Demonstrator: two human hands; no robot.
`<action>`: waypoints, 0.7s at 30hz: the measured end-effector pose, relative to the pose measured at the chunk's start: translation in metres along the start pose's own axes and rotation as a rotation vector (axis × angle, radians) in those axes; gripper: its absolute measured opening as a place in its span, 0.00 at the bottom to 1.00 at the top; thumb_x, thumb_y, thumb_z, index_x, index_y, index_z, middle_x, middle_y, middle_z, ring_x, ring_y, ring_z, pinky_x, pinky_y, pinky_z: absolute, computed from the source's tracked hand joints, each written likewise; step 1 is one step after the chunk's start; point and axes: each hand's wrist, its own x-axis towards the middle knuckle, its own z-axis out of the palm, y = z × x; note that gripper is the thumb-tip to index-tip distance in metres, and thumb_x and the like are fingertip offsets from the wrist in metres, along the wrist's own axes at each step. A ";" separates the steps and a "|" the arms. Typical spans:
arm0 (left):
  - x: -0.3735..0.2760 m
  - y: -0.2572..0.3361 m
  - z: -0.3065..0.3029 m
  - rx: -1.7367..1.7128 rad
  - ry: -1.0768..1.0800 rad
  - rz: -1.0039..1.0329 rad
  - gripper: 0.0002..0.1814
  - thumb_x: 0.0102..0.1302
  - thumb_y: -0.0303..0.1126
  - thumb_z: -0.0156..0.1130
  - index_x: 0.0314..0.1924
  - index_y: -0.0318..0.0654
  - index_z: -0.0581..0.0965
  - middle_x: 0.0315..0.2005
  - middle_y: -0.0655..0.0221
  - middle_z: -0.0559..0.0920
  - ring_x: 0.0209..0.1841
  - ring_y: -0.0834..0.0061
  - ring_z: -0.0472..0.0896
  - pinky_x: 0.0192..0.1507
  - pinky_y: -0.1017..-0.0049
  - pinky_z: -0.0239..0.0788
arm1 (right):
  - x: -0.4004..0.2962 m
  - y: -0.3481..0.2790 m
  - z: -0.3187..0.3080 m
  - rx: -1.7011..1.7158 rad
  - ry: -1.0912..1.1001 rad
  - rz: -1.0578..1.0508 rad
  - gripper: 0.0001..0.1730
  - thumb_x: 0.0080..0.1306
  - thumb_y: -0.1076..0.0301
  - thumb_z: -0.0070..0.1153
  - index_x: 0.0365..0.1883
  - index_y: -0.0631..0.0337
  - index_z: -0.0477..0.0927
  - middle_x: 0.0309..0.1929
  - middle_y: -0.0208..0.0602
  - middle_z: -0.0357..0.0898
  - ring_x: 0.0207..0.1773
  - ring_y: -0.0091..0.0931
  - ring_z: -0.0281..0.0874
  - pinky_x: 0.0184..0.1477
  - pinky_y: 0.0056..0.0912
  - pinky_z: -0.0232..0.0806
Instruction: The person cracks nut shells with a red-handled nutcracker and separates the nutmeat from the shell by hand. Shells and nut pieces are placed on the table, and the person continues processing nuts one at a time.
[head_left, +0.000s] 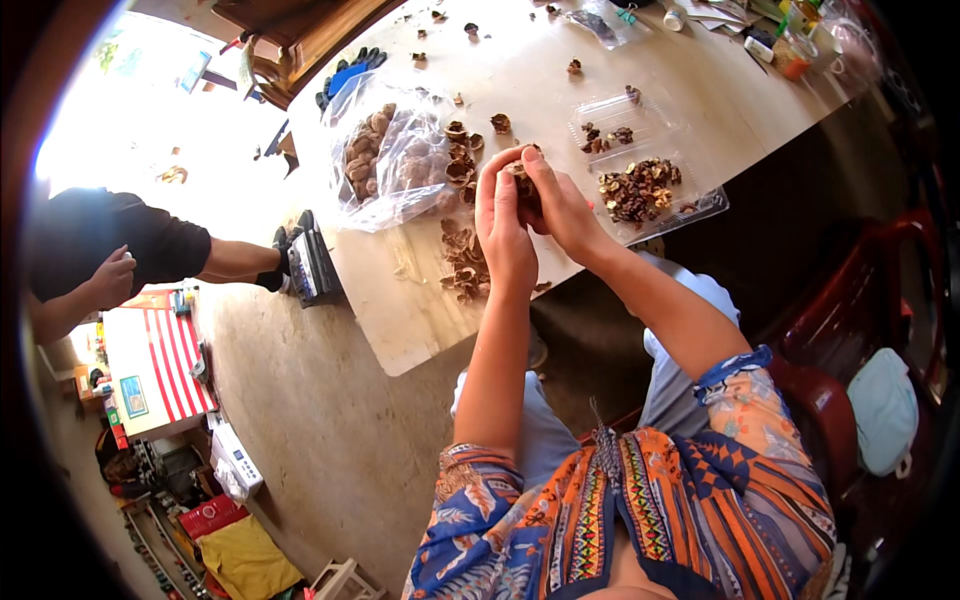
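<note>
My left hand (506, 217) and my right hand (562, 206) are cupped together above the table, around brown walnut pieces (525, 186) that show between the fingers. Whether these are shell, kernel or both I cannot tell. Left of my hands lies a clear plastic bag (390, 150) of whole walnuts (367, 154). Empty half shells (459, 161) sit between the bag and my hands, and a pile of broken shells (466, 262) lies nearer the table's edge. At the right, an opened clear plastic clamshell box (694, 161) holds walnut kernels (637, 191), with several more in its lid.
Black-and-blue gloves (349, 77) lie behind the bag. Bottles (759, 49) and papers stand at the table's far right. A person (127, 255) is at the left, beyond the table corner (394, 367). A dark red plastic chair (817, 405) with a pale blue mask is at the right.
</note>
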 end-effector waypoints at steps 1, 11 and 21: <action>0.000 -0.003 0.002 0.022 -0.004 0.028 0.17 0.78 0.38 0.43 0.56 0.36 0.73 0.46 0.64 0.82 0.37 0.86 0.77 0.36 0.87 0.68 | -0.001 -0.004 -0.002 0.014 0.018 0.018 0.32 0.75 0.39 0.34 0.24 0.57 0.71 0.20 0.19 0.64 0.22 0.13 0.59 0.22 0.19 0.52; -0.006 -0.015 0.024 -0.099 0.105 0.096 0.15 0.77 0.35 0.46 0.51 0.31 0.75 0.43 0.62 0.82 0.44 0.78 0.79 0.49 0.79 0.71 | -0.004 0.017 -0.003 -0.301 0.248 -0.319 0.34 0.76 0.47 0.35 0.24 0.69 0.73 0.14 0.40 0.67 0.20 0.25 0.69 0.24 0.34 0.60; 0.020 -0.013 -0.035 -0.327 0.278 -0.152 0.19 0.76 0.44 0.47 0.53 0.36 0.74 0.47 0.65 0.81 0.37 0.77 0.76 0.36 0.77 0.68 | 0.019 0.018 -0.039 -0.655 0.006 -0.036 0.35 0.68 0.32 0.43 0.32 0.60 0.77 0.19 0.32 0.72 0.20 0.27 0.70 0.25 0.27 0.64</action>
